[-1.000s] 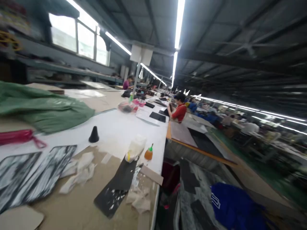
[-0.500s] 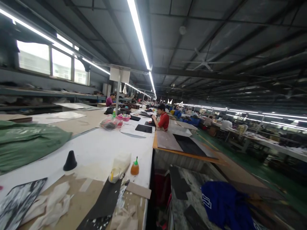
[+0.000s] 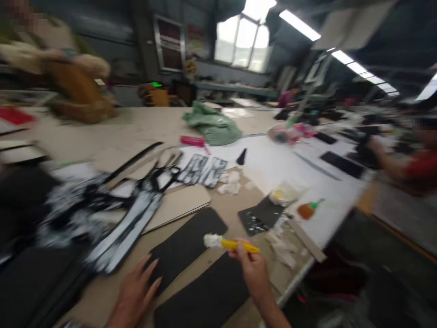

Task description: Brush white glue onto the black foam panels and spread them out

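My right hand point(image 3: 251, 269) is closed on a yellow-handled brush point(image 3: 229, 243) whose white bristles point left, held above a black sheet point(image 3: 205, 298) on the brown table point(image 3: 112, 132). My left hand point(image 3: 136, 289) lies flat with fingers spread, touching the table beside another black sheet point(image 3: 186, 243). The picture is smeared by motion.
Black-and-white patterned strips point(image 3: 128, 228) and scissors point(image 3: 164, 175) lie to the left. A glue tub point(image 3: 285, 195), an orange bottle point(image 3: 307, 209), a black cone point(image 3: 241, 157), a green cloth point(image 3: 213, 123) and a pink item point(image 3: 192, 140) sit farther off. A person in red point(image 3: 409, 159) works at right.
The view has swung left and down from the long hall to the table. Both my hands have come into view, the right one holding the brush.
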Demonstrator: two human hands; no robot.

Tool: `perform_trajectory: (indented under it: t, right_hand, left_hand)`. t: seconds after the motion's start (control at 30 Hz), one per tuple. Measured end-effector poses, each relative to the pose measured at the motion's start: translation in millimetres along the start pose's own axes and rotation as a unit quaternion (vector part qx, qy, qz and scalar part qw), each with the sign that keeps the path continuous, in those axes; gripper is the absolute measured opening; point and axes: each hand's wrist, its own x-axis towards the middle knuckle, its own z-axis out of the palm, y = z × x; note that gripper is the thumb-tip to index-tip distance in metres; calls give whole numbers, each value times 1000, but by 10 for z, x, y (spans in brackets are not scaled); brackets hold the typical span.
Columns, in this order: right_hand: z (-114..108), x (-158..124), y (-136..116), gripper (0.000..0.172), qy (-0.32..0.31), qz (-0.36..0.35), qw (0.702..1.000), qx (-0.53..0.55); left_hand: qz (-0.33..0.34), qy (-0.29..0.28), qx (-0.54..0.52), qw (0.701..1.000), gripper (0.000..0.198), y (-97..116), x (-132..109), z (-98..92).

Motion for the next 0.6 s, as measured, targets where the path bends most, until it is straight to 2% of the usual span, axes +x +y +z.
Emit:
perform_trajectory:
  t: [0.07,0.13,0.27,0.4,0.5,0.6]
  right_hand:
    - [164,183,62,51,-28,11,1000,-8]
    - [393,308,133,50,-78,19,996,-28]
    - [899,246,243,47,-165,25,985,-52]
    - [1320,144,402,43,-217,28,974,-52]
    - [1430,226,494,43,-216,23,973,-79]
    - [1317,445,469,44,-180,10,976,-120]
  left_hand:
    - [-32,-32,60,997,26,-178,-526,-431]
    - [-40,-62,74,995,25,-200,-777,-618]
    - [-72,-68,72,992,23,-148,-792,-594]
    - [-94,-71,54,992,27,-93,-746,-562]
    - [-105,-80,49,990,29,-89,-761,-574]
    - [-111,-79,51,989,29,-98,-767,-568]
